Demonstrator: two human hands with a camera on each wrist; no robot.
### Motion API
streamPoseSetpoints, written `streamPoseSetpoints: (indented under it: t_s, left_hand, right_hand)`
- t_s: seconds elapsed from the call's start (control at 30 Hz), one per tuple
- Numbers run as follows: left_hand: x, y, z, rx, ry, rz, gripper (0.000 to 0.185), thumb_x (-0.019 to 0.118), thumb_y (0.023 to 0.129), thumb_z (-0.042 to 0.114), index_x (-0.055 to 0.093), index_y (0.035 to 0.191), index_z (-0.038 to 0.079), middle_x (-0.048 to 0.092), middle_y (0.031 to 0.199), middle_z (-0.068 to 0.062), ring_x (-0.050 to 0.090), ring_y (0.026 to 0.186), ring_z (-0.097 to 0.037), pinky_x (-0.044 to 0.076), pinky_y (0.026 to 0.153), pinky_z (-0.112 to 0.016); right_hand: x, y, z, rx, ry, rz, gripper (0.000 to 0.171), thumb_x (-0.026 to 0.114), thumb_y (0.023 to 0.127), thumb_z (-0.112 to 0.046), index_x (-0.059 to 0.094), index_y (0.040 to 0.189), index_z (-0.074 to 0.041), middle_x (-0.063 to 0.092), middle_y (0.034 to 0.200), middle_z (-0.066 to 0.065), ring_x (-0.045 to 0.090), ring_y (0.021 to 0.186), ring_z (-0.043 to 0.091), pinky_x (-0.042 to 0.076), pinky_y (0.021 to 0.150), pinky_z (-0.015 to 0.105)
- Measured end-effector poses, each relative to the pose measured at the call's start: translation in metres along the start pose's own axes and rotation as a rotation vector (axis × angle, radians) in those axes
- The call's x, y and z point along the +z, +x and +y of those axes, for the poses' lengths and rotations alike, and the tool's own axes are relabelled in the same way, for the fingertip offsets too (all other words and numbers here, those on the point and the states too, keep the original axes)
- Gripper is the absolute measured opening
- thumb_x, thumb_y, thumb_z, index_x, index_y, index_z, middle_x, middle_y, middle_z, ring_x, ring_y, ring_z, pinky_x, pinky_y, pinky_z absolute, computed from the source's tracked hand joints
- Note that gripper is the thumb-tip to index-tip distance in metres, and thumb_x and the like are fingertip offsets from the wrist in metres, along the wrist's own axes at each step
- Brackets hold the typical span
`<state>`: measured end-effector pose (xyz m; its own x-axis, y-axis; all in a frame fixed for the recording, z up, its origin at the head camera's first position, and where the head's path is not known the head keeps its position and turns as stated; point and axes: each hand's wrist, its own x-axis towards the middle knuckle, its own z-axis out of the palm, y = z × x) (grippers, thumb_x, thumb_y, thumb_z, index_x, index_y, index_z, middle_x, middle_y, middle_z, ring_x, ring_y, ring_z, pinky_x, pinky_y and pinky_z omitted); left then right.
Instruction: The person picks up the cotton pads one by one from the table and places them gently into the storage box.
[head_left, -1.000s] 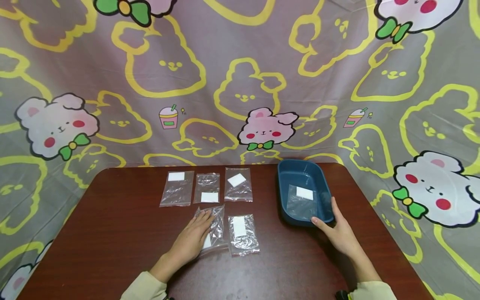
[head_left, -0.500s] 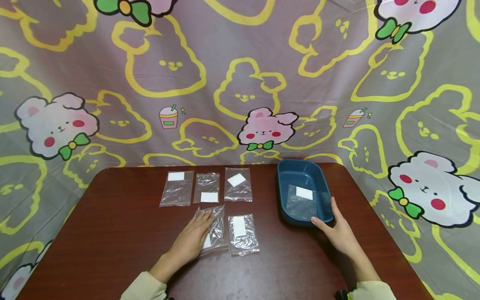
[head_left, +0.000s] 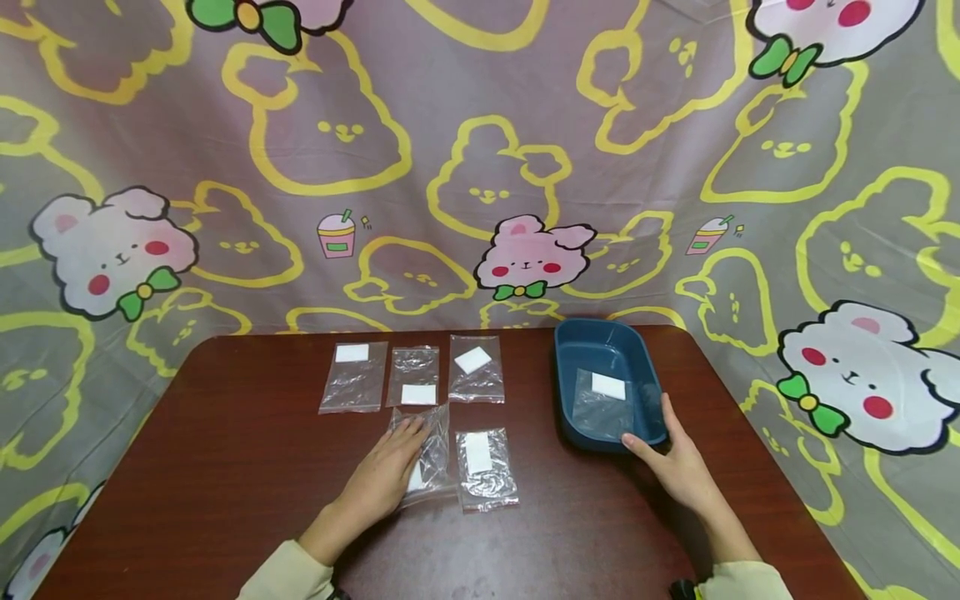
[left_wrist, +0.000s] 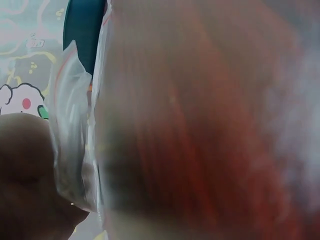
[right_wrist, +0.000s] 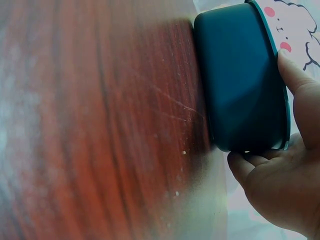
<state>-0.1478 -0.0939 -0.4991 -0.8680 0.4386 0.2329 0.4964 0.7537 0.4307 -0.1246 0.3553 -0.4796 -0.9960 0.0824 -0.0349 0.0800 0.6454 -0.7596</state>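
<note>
My left hand [head_left: 390, 471] lies over a clear zip bag [head_left: 437, 454] with a white card in it, its fingers stretched across the plastic. In the left wrist view that bag [left_wrist: 71, 135] rises crumpled beside the dark, close-up hand [left_wrist: 30, 175]. At the right, my right hand [head_left: 682, 467] holds the near right corner of a dark blue plastic tub [head_left: 570, 429]. The right wrist view has the thumb at the rim and the fingers round the end of the tub [right_wrist: 240, 80]. Inside the tub lies one clear bag with a white card [head_left: 609, 387].
Another bag [head_left: 487, 483] lies just right of my left hand. Behind it, three more bags, the left [head_left: 352, 387], middle [head_left: 415, 367] and right [head_left: 480, 383], form a row on the brown table [head_left: 247, 450]. A patterned cloth [head_left: 420, 167] hangs behind the table.
The far edge of the bag under my left hand has lifted slightly. Both hands and the tub stay almost where they were.
</note>
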Motion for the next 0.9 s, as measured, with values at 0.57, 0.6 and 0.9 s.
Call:
streamPoseSetpoints:
  t_s: [0.57, 0.6, 0.9]
  left_hand:
    - [-0.019, 0.017, 0.012, 0.066, 0.024, 0.075, 0.041, 0.057, 0.1, 0.005, 0.055, 0.14, -0.004, 0.051, 0.144, -0.026, 0.046, 0.134, -0.045, 0.032, 0.112, -0.06]
    - [-0.02, 0.019, 0.012, 0.071, 0.029, 0.082, 0.041, 0.058, 0.1, 0.005, 0.055, 0.14, -0.004, 0.052, 0.143, -0.026, 0.046, 0.134, -0.045, 0.033, 0.112, -0.06]
    - [-0.024, 0.027, 0.019, 0.087, 0.042, 0.098, 0.04, 0.057, 0.101, 0.006, 0.055, 0.14, -0.003, 0.052, 0.143, -0.026, 0.046, 0.135, -0.044, 0.033, 0.112, -0.058]
  right_hand:
    - [0.0, -0.001, 0.0, -0.005, -0.001, 0.0, 0.109, 0.069, 0.094, -0.048, -0.012, 0.16, -0.019, 0.0, 0.166, 0.021, 0.009, 0.149, 0.048, 0.019, 0.111, 0.071]
    - [0.0, -0.001, 0.0, -0.005, -0.001, 0.0, 0.109, 0.069, 0.094, -0.048, -0.012, 0.16, -0.019, 0.0, 0.166, 0.021, 0.009, 0.149, 0.048, 0.019, 0.111, 0.071]
    - [0.002, -0.001, 0.001, -0.013, 0.012, 0.001, 0.109, 0.07, 0.094, -0.045, -0.012, 0.16, -0.018, -0.001, 0.166, 0.021, 0.009, 0.149, 0.047, 0.019, 0.112, 0.07]
